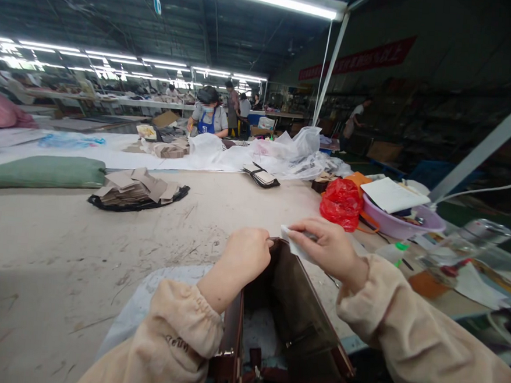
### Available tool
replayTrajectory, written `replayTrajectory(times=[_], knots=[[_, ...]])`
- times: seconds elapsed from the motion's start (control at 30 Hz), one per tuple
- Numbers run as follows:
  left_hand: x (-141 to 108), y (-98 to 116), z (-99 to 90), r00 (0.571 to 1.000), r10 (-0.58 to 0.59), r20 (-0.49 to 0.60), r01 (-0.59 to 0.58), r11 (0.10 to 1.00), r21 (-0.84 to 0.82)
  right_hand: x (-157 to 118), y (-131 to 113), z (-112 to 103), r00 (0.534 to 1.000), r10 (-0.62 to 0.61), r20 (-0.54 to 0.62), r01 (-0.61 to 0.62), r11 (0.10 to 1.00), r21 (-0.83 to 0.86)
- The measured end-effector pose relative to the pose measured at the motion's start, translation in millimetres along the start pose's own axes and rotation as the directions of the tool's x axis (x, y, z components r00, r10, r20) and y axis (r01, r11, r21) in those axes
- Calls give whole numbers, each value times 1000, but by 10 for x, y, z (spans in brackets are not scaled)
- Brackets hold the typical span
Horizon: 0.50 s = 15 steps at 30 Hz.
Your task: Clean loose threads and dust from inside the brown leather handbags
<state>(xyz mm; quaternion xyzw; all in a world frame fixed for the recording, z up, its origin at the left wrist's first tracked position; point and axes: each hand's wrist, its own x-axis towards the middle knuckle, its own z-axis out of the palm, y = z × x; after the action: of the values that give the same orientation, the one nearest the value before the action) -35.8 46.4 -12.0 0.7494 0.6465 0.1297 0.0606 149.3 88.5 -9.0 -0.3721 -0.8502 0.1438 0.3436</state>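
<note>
At front, brown bag (pixel 305 311) gapes.

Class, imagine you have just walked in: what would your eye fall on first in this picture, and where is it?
Probably the hands, near the middle: the left hand grips the far edge of the open brown bag, and the right hand holds a white scrap at that edge. Next, the bright red bundle beside the purple basin, beyond the right hand.
</note>
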Motion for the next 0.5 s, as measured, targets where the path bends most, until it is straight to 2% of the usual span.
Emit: replayTrajectory(times=[0.03, 0.1, 0.2, 0.27, 0.33, 0.4, 0.47, 0.5], knots=[[1, -1, 4, 1000, 1, -4, -1, 1000, -2, 25, -30, 7, 995, -92, 37, 95, 993, -73], [3, -3, 18, 1000, 7, -17, -7, 1000, -2, 70, -90, 35, 972, -182, 151, 213, 950, -227], [9, -3, 37, 999, 9, -38, -9, 1000, 4, 110, -221, 86, 931, -200, 305, 329, 820, -467], [13, -3, 41, 999, 3, -51, -3, 1000, 3, 115, -332, 120, 914, -196, 356, 379, 725, -575], [15, -4, 40, 998, -4, -59, 4, 1000, -6, 112, -430, 153, 910, -177, 376, 393, 659, -641], [12, -6, 40, 998, 0, -62, -1, 1000, -18, 117, -480, 175, 914, -154, 375, 382, 638, -669], [6, -7, 42, 998, 4, -57, -5, 1000, -22, 135, -460, 176, 927, -134, 350, 345, 674, -653], [3, -8, 43, 998, 7, -56, -8, 1000, -21, 145, -424, 166, 939, -118, 323, 304, 722, -621]])
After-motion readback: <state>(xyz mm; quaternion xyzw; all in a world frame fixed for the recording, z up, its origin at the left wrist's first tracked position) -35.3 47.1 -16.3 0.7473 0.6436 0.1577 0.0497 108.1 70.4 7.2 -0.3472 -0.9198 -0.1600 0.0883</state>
